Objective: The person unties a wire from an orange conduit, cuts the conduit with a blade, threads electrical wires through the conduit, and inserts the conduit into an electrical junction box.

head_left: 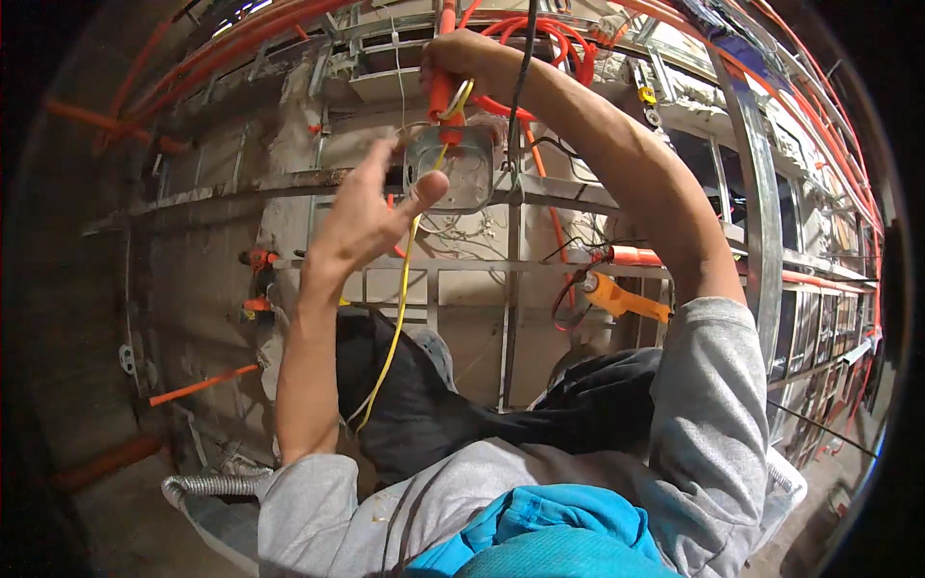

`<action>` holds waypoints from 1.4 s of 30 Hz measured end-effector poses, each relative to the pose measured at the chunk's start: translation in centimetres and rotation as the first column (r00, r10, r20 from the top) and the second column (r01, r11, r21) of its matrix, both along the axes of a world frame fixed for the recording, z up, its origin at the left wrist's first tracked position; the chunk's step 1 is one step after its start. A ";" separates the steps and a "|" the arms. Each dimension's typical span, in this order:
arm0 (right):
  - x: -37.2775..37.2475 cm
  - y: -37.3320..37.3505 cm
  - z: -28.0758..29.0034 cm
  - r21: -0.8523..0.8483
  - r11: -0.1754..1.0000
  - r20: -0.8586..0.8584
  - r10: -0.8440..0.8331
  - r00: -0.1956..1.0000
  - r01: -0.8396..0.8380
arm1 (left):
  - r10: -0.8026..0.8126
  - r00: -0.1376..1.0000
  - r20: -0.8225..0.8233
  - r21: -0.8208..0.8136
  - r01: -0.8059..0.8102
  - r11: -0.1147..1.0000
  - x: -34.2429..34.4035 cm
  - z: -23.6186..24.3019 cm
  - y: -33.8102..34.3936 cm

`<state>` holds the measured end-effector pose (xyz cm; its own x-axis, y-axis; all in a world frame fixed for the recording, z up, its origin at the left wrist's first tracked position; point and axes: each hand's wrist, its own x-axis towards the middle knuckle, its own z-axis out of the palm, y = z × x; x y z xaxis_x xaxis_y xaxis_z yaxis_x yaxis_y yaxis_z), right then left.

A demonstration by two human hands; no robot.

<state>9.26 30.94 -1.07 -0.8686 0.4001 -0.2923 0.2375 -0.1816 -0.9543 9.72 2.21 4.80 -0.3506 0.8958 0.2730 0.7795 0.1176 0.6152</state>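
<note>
A square grey metal junction box sits on the metal framing in front of me. An orange conduit comes down into its top. My right hand is wrapped round this conduit above the box, its fingertips partly hidden. A yellow wire comes out at the conduit's end, crosses the box and hangs in a curve down to my lap; a loop of it shows beside the conduit. Left of the box, my left hand is open, thumb apart from the fingers, which are slightly blurred. The wire passes close to its thumb.
Coiled red-orange tubing lies beyond my right forearm. An orange-yellow tool rests on the framing at right, and an orange-and-black power tool is at left. A black cable hangs near the box. A metal stud stands at right.
</note>
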 end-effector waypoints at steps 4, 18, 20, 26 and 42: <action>1.7 1.5 -0.6 0.152 0.988 -0.056 0.039 0.998 -0.030 | 0.011 1.000 -0.001 -0.252 -0.010 0.968 1.3 0.3 1.1; 2.1 -0.7 1.8 0.091 0.995 -0.137 0.059 0.989 -0.047 | 0.065 0.997 -0.033 -0.053 -0.067 0.996 1.5 -1.5 -1.6; 3.0 -0.7 2.5 -0.145 0.987 -0.090 -0.084 0.992 0.070 | 0.069 0.995 -0.075 -0.065 -0.074 0.995 2.2 -1.1 -1.0; 4.6 -1.3 4.3 0.019 1.000 -0.086 0.021 0.996 -0.019 | 0.145 0.911 -0.386 -0.106 -0.200 0.974 5.5 2.1 -2.9; -1.4 3.0 -3.0 0.455 0.891 -0.252 0.115 0.961 0.012 | 0.251 0.384 0.888 -0.262 -0.024 0.965 9.7 2.6 -9.1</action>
<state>7.86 33.94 -4.03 -0.9106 0.3846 0.1512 -0.0384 0.2856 -0.9576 19.44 -6.89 7.37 -0.4079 0.7979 -0.4438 -0.2710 0.3583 0.8934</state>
